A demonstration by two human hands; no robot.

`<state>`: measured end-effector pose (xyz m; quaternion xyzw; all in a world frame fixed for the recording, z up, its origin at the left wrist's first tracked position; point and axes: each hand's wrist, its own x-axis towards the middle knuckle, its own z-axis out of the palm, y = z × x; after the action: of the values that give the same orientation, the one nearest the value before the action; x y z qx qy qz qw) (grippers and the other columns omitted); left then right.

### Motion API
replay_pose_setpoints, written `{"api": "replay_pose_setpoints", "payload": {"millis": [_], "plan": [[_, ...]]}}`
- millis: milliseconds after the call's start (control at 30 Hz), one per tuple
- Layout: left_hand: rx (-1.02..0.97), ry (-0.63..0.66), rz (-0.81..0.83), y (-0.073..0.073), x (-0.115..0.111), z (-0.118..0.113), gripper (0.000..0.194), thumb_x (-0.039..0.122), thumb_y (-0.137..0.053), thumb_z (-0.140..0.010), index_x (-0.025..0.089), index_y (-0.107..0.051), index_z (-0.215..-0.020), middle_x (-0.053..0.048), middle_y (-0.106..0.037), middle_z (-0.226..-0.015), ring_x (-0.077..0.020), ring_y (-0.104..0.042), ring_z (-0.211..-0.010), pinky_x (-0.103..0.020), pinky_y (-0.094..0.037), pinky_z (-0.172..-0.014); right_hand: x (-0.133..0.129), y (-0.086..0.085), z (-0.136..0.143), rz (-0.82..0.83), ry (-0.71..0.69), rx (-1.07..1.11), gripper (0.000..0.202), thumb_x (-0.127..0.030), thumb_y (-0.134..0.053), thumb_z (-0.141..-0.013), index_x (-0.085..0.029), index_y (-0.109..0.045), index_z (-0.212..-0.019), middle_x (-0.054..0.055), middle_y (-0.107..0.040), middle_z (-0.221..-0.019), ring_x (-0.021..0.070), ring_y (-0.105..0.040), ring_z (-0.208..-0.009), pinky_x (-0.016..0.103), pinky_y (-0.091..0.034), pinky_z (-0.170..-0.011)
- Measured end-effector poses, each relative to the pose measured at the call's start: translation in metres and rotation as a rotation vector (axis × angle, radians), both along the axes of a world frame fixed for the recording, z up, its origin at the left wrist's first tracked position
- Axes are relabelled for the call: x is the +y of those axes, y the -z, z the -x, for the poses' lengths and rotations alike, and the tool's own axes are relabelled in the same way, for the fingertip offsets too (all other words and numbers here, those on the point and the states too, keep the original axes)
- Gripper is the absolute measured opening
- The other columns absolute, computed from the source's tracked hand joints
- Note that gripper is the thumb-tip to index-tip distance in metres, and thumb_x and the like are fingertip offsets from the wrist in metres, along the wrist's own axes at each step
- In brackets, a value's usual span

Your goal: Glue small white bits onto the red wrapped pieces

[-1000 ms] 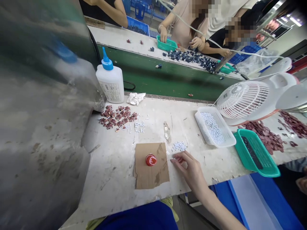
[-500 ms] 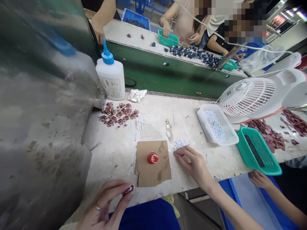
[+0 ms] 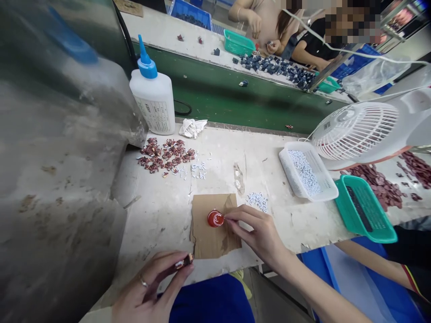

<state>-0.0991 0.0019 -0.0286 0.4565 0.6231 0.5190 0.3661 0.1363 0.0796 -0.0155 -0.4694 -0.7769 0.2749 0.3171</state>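
Observation:
Between the thumb and fingers of my left hand [image 3: 158,285] is a small dark brown piece [image 3: 184,262] with white and orange spots, near the table's front edge. My right hand [image 3: 257,231] is pinched at the right rim of a small red cap [image 3: 215,218]; whatever its fingertips hold is too small to make out. The cap, with glossy red inside, stands on a cardboard square [image 3: 205,244]. Behind my right hand lies a pile of small white-and-blue bits [image 3: 257,201].
A white bottle [image 3: 156,105] with a blue nozzle stands back left, behind brown pieces [image 3: 166,154]. At right are a white basket [image 3: 323,194], a green basket [image 3: 387,235] and a fan [image 3: 357,130]. Other people work across the green divider [image 3: 215,98]; another person's arm is at lower right.
My right hand has moved left from the white-and-blue bits to the red cap. My left hand has shifted slightly right, still holding the brown piece. A hand at the upper left has left the view.

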Motion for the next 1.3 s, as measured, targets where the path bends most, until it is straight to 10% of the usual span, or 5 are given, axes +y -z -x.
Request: {"api": "replay_pose_setpoints", "payload": {"millis": [467,867,1300], "plan": [[0.186,0.221,-0.135,0.010,0.011,0.005,0.019,0.020,-0.074,-0.086,0.030,-0.068,-0.102,0.011,-0.076,-0.097,-0.0073,-0.076,-0.082,-0.008,-0.059,-0.081,-0.002,-0.003,0.001,-0.037,-0.002,-0.001,0.020,-0.012,-0.059,-0.101,-0.021,-0.075,-0.111,0.008,-0.075,-0.102,0.0188,-0.072,-0.088,0.032,-0.061,-0.075],[0.199,0.293,-0.241,-0.006,0.019,-0.010,0.025,0.015,-0.071,-0.087,0.029,-0.066,-0.107,0.010,-0.075,-0.100,-0.0083,-0.076,-0.088,-0.017,-0.063,-0.084,-0.027,-0.044,0.038,0.163,-0.022,0.424,0.018,-0.007,-0.070,-0.093,-0.021,-0.078,-0.101,0.004,-0.078,-0.091,0.0154,-0.074,-0.083,0.028,-0.061,-0.073],[0.203,0.279,-0.285,-0.005,0.015,-0.012,0.031,0.009,-0.074,-0.083,0.027,-0.066,-0.106,0.008,-0.075,-0.101,-0.0082,-0.075,-0.087,-0.017,-0.062,-0.090,-0.029,-0.046,0.033,0.081,-0.130,0.225,0.026,-0.008,-0.061,-0.100,-0.022,-0.073,-0.119,0.008,-0.076,-0.103,0.0176,-0.075,-0.088,0.028,-0.064,-0.073]]}}
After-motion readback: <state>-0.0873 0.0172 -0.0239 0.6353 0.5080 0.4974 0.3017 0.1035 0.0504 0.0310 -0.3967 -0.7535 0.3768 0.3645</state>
